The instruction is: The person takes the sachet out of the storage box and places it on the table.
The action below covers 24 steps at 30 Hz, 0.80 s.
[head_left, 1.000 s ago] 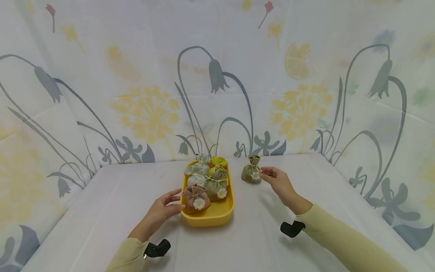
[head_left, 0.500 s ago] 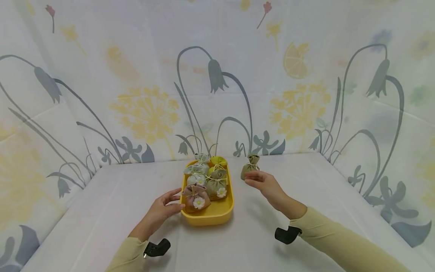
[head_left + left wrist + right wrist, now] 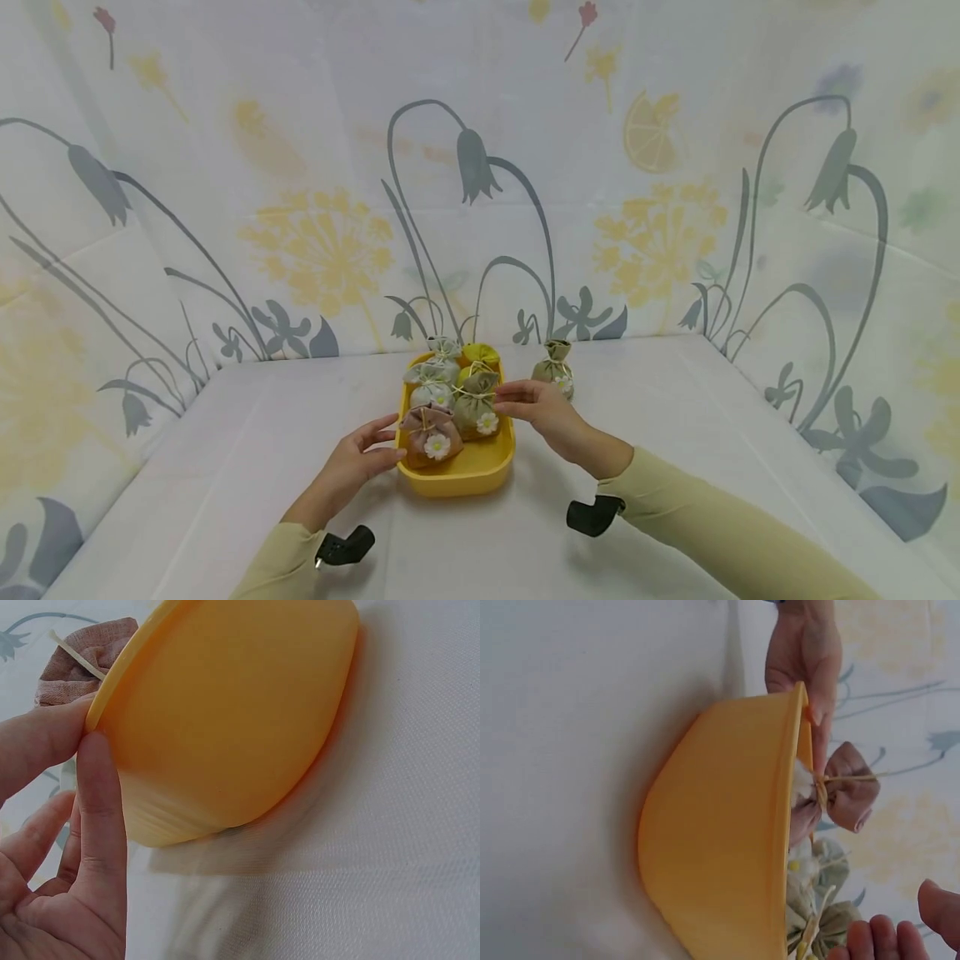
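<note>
My left hand (image 3: 352,467) pinches the left rim of a yellow plastic tub (image 3: 457,485); in the left wrist view, thumb and finger lie on either side of that rim. Small drawstring pouches fill the tub: a dusty-pink pouch (image 3: 423,421) with a white flower at the front left, an olive pouch (image 3: 471,408) on the right, pale grey pouches (image 3: 431,390) and a yellow-green pouch (image 3: 482,357) behind. My right hand (image 3: 558,425) is at the tub's right side, fingertips beside the olive pouch. In the right wrist view its fingers (image 3: 885,941) are extended, with nothing gripped.
Another olive pouch (image 3: 553,354) stands upright on the white-covered table (image 3: 652,392), right of the tub and behind my right hand. A flower-printed cloth (image 3: 337,125) forms the backdrop behind and at the sides. A black wrist camera (image 3: 592,517) hangs below my right sleeve.
My right hand has moved left, from beside the standing olive pouch, across its front, to the tub's right edge. That pouch stays standing. My left hand keeps its hold on the rim.
</note>
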Each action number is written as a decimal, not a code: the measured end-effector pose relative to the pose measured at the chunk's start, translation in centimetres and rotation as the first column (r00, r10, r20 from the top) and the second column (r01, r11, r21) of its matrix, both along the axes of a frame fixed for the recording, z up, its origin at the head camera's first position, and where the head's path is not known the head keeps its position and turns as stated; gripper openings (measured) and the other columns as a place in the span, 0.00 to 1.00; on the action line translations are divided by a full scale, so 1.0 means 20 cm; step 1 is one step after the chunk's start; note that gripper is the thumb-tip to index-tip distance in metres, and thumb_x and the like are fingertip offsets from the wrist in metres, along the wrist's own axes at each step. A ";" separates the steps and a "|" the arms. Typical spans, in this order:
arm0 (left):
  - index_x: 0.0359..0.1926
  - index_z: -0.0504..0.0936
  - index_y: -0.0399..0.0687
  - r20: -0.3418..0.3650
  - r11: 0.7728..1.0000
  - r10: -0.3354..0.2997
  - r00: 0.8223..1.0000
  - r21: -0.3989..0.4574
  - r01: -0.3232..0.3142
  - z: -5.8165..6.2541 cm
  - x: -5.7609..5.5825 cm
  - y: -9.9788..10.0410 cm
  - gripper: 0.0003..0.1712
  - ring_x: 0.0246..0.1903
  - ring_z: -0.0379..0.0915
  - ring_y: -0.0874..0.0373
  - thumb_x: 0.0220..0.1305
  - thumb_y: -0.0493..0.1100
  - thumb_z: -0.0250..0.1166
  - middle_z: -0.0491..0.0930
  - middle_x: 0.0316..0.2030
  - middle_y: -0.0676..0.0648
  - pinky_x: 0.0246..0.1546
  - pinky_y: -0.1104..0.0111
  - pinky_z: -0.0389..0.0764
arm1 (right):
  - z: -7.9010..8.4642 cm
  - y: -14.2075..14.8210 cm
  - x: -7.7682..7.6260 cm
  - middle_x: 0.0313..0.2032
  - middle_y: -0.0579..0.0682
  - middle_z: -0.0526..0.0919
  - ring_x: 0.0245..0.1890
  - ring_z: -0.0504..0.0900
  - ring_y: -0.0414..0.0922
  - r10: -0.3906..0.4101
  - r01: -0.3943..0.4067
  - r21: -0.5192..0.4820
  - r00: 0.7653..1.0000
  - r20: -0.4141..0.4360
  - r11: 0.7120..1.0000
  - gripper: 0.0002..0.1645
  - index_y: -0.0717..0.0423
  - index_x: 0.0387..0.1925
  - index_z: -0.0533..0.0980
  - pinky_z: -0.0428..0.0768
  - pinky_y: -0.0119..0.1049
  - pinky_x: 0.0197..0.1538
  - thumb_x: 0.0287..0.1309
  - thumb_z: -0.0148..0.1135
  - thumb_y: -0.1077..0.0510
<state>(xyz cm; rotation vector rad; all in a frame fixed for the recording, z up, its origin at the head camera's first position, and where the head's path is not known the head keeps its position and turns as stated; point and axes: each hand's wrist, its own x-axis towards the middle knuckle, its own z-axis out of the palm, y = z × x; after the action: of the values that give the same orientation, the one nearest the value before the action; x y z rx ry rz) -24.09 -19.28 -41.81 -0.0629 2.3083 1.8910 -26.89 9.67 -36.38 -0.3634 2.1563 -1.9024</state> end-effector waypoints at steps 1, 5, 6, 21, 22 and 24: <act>0.65 0.66 0.47 0.001 1.000 -0.003 1.000 0.005 0.003 0.00 0.00 0.00 0.37 0.45 0.73 0.53 0.55 0.42 0.69 0.70 0.55 0.40 0.47 0.61 0.77 | 0.00 -0.02 0.00 0.51 0.62 0.76 0.51 0.75 0.51 0.002 -0.002 -0.007 1.000 0.004 1.000 0.21 0.71 0.53 0.71 0.65 0.50 0.61 0.60 0.59 0.64; 0.65 0.65 0.46 -0.007 1.000 -0.014 1.000 0.020 0.014 0.01 0.00 0.00 0.36 0.44 0.73 0.53 0.56 0.40 0.67 0.69 0.55 0.39 0.46 0.62 0.77 | 0.02 -0.08 0.01 0.52 0.63 0.75 0.50 0.76 0.50 0.030 -0.030 -0.023 0.999 0.019 0.999 0.22 0.72 0.54 0.70 0.68 0.46 0.59 0.60 0.58 0.65; 0.66 0.65 0.46 -0.009 1.000 -0.017 1.000 0.021 0.017 0.01 0.00 0.00 0.36 0.44 0.73 0.53 0.57 0.40 0.67 0.69 0.55 0.39 0.46 0.63 0.77 | 0.02 -0.10 0.01 0.52 0.63 0.75 0.50 0.76 0.50 0.039 -0.039 -0.022 0.999 0.022 0.999 0.22 0.72 0.55 0.70 0.68 0.45 0.59 0.60 0.57 0.65; 0.66 0.65 0.44 -0.017 0.999 -0.032 0.999 0.043 0.033 0.00 -0.01 0.00 0.36 0.44 0.73 0.53 0.57 0.38 0.66 0.69 0.55 0.38 0.45 0.64 0.77 | 0.01 -0.34 0.01 0.51 0.57 0.77 0.52 0.75 0.49 0.056 -0.055 -0.009 0.995 0.085 0.998 0.25 0.68 0.55 0.72 0.72 0.41 0.56 0.55 0.63 0.67; 0.66 0.65 0.44 -0.018 0.999 -0.028 0.999 0.042 0.029 0.00 -0.01 0.00 0.36 0.44 0.73 0.53 0.57 0.38 0.67 0.69 0.55 0.38 0.45 0.64 0.77 | 0.01 -0.35 0.01 0.51 0.57 0.77 0.51 0.75 0.48 0.055 -0.056 0.004 0.994 0.091 0.998 0.25 0.67 0.55 0.72 0.72 0.41 0.56 0.54 0.63 0.67; 0.66 0.64 0.44 -0.016 0.999 -0.027 1.000 0.043 0.027 0.00 -0.01 0.00 0.36 0.44 0.73 0.53 0.57 0.38 0.67 0.68 0.55 0.38 0.44 0.64 0.77 | 0.00 -0.37 0.01 0.51 0.54 0.78 0.50 0.75 0.47 0.045 -0.050 0.045 0.994 0.098 0.998 0.25 0.64 0.55 0.73 0.73 0.40 0.55 0.53 0.64 0.66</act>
<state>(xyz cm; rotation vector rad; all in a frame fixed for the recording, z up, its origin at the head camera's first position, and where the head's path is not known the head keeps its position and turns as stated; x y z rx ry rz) -24.20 -19.36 -41.84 -0.0120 2.2654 1.9336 -26.74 2.18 -36.43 -0.3043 2.1073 -1.8017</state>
